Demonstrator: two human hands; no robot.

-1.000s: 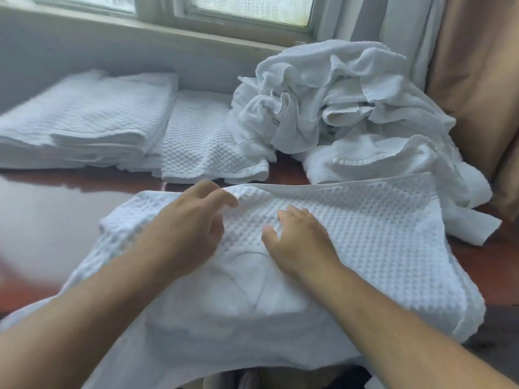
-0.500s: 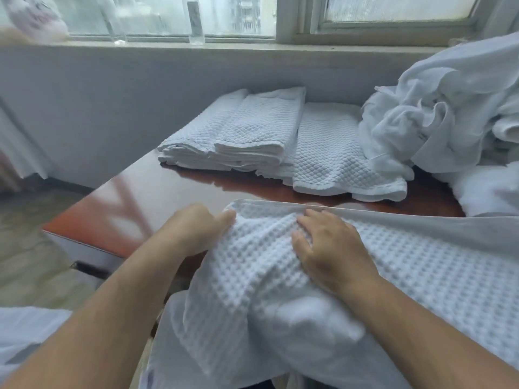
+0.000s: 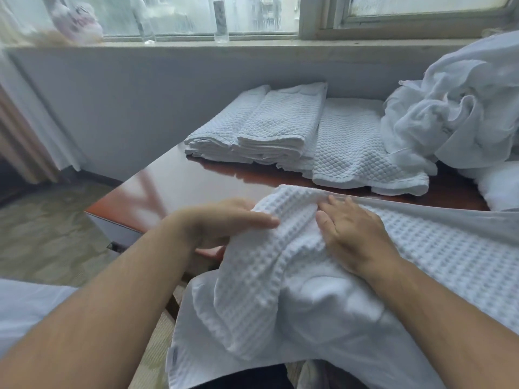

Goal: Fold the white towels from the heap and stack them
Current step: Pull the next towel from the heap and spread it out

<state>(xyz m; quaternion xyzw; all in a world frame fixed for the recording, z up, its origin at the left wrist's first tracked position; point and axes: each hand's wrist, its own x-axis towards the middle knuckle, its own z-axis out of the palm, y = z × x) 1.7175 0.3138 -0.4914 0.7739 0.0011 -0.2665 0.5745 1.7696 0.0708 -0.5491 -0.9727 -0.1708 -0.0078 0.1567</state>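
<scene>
Left hand (image 3: 222, 223) now further onto the towel (image 3: 269, 279), grip pinching it; right hand (image 3: 351, 237) flat; folded stack (image 3: 269, 127) beyond.

Single head-worn view, looking forward and down across the table (image 3: 196, 181).

The wide-angle camera sits close above the left hand (image 3: 222, 223) and right hand (image 3: 351, 240) on the waffle towel (image 3: 266, 290) at the table's near edge. It faces the far edge below the window sill (image 3: 252, 44), with the table's near left corner and the floor (image 3: 42, 234) on the left.
</scene>
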